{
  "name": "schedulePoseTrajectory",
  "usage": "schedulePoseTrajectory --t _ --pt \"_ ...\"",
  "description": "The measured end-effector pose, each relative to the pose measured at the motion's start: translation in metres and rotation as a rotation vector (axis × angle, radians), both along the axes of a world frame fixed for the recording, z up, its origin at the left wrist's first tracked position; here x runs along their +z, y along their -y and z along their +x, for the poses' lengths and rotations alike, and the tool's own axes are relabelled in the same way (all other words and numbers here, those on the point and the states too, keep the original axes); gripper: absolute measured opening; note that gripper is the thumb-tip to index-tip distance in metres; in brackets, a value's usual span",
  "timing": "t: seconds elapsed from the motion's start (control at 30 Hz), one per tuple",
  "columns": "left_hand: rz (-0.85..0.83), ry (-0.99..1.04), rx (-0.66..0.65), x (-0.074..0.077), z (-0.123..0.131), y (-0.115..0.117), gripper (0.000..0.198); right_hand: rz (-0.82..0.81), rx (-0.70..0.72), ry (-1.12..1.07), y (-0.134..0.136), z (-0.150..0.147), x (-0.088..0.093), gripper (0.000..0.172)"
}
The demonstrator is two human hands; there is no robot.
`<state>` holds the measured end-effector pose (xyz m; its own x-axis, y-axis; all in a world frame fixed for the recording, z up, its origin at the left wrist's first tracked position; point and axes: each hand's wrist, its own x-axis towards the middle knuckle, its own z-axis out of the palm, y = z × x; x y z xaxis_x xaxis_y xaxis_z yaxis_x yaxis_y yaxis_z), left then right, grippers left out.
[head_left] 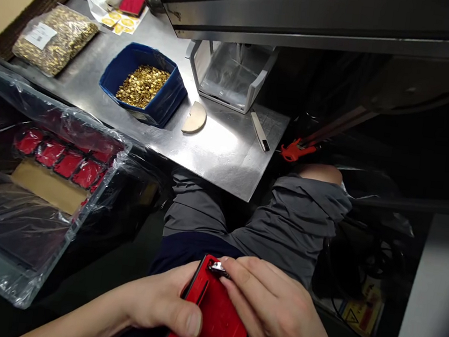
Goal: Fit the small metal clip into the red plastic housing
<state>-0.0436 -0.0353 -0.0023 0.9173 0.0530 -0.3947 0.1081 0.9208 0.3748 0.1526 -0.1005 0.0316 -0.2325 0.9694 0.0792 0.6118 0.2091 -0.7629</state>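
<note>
My left hand (pixel 168 303) is wrapped round the left side of a red plastic housing (pixel 220 327) with a black edge, thumb across its face. The part is held over my lap, low in the view. Pinched in the fingertips of my right hand (pixel 277 310) is a small shiny metal tool (pixel 218 268) that looks like a nail clipper. Its tip meets the housing's upper corner. Most of the tool is hidden behind my fingers, and the housing's lower end is cut off by the frame.
On the metal table (pixel 225 163) stand a blue bin (pixel 171 97) of small brass parts, a clear grey-framed bin (pixel 232 102), a cutter knife (pixel 260 132), a cut round disc (pixel 195 118) and a bag of brass parts (pixel 56 38). A plastic-lined crate (pixel 47 267) holds red parts (pixel 66 164) at left.
</note>
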Motion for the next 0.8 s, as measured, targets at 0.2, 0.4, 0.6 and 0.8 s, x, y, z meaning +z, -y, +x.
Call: schedulePoseTrajectory --t 0.2,0.4,0.6,0.8 --pt "-0.046 0.055 0.0 0.003 -0.001 -0.004 0.057 -0.008 0.03 0.062 0.0 0.0 0.001 0.028" --pt "-0.039 -0.013 -0.063 0.008 -0.001 -0.011 0.071 -0.025 0.091 0.142 0.003 0.002 -0.001 0.032" --pt "-0.06 -0.013 -0.056 0.003 -0.005 -0.007 0.071 -0.087 0.074 0.054 0.002 0.006 -0.001 0.028" --pt "-0.124 -0.063 -0.018 -0.009 -0.014 0.005 0.102 -0.236 -0.383 -0.146 -0.004 0.028 -0.008 0.017"
